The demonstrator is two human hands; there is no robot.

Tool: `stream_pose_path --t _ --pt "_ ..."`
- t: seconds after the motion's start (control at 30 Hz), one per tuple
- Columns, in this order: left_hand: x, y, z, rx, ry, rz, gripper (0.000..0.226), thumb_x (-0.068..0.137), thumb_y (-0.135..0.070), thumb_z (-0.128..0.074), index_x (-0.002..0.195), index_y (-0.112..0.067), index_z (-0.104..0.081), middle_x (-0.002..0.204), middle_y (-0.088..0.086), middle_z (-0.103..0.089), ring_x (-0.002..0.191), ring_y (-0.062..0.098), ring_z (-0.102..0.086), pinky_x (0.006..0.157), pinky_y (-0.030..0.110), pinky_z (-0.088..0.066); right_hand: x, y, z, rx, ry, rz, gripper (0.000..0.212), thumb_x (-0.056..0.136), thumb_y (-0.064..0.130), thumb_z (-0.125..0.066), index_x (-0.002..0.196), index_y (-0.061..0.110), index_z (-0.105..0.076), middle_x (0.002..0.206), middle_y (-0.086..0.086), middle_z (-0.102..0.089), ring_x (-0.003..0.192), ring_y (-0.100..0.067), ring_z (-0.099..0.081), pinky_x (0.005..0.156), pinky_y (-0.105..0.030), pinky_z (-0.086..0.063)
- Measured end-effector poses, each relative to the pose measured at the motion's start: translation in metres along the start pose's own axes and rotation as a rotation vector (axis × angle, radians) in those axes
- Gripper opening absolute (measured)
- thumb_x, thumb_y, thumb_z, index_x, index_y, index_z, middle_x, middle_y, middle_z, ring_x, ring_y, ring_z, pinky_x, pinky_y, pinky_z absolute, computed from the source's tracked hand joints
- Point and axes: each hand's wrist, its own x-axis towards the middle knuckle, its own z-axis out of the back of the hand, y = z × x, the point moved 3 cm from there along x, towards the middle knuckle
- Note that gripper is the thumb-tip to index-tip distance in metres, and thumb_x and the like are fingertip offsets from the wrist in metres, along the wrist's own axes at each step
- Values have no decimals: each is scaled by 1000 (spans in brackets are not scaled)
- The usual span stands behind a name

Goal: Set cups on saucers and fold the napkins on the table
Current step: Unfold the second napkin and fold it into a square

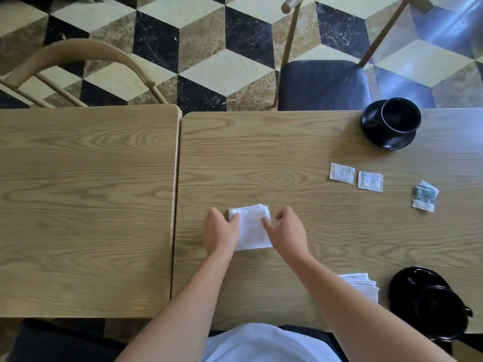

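A white folded napkin [251,228] lies flat on the right-hand wooden table [300,158]. My left hand [220,229] presses its left edge with the fingertips, and my right hand [286,229] touches its right edge, fingers bent. A black cup [400,116] stands on a black saucer [376,134] at the far right edge. A second black cup [439,312] sits on a black saucer [410,280] at the near right. A stack of white napkins [362,284] lies beside it, partly hidden by my right forearm.
Two white sachets [341,173] [370,181] and a crumpled green-white packet [424,195] lie right of centre. A second wooden table [86,205] abuts on the left. Two wooden chairs [321,84] [78,56] stand across, on a patterned tile floor.
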Motion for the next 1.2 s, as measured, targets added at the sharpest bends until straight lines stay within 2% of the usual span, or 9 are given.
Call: stream_pose_path --t 0.1,0.27,0.47,0.57,0.7,0.93,1.03,1.13,1.2 --pt "-16 -1 8 -146 -47 -103 33 84 -36 -62 66 -18 -42 55 -9 -49 50 12 -44 48 31 -32 -18 3 1 96 -36 124 27 87 44 -59 75 23 -46 59 9 -58 53 -8 -52 52 -31 -40" --pt "-39 11 -23 -448 296 -55 43 87 -39 -54 50 -18 -46 43 -10 -48 45 8 -45 47 27 -36 -29 2 -29 251 326 102 29 91 24 -51 71 6 -59 59 4 -60 51 -9 -52 51 -28 -42" --pt "-13 11 -36 -235 327 -14 57 96 -54 -48 59 -13 -65 53 -1 -66 60 21 -66 66 36 -53 -4 10 -38 440 406 -87 25 93 17 -48 86 -1 -64 65 -8 -69 49 -20 -67 41 -25 -47" --pt "-2 6 -35 -233 338 95 58 95 -57 -43 65 -14 -67 55 -2 -65 61 24 -66 58 32 -50 8 15 -39 411 427 -143 29 93 20 -43 79 7 -65 63 -6 -70 49 -22 -68 40 -24 -48" --pt "7 6 -34 -396 395 262 61 94 -60 -45 56 -12 -51 49 3 -56 34 20 -58 32 24 -42 23 12 -39 515 430 -301 56 99 51 -44 68 11 -69 60 -10 -71 41 -19 -61 37 -17 -39" --pt "17 8 -40 -391 430 321 68 95 -60 -44 52 -8 -52 37 4 -57 35 25 -62 35 26 -48 31 9 -48 614 308 -403 78 96 62 -46 44 8 -69 51 -16 -66 36 -23 -59 36 -23 -45" --pt "17 2 -38 -380 446 409 65 92 -61 -45 64 -5 -62 47 9 -67 48 31 -71 50 37 -60 29 12 -46 601 313 -412 75 96 61 -47 49 6 -69 54 -17 -69 38 -25 -63 37 -26 -49" --pt "7 -7 -30 -415 588 511 69 89 -68 -42 92 -4 -67 64 17 -74 55 38 -73 45 36 -58 20 16 -34 673 380 -420 64 93 59 -57 62 5 -71 62 -17 -72 46 -23 -67 45 -28 -55" --pt "5 -6 -19 -342 535 438 77 84 -72 -42 88 -1 -71 68 17 -75 58 34 -73 54 36 -60 13 10 -24 638 322 -361 50 91 50 -64 68 6 -71 66 -13 -74 51 -20 -68 47 -26 -53"
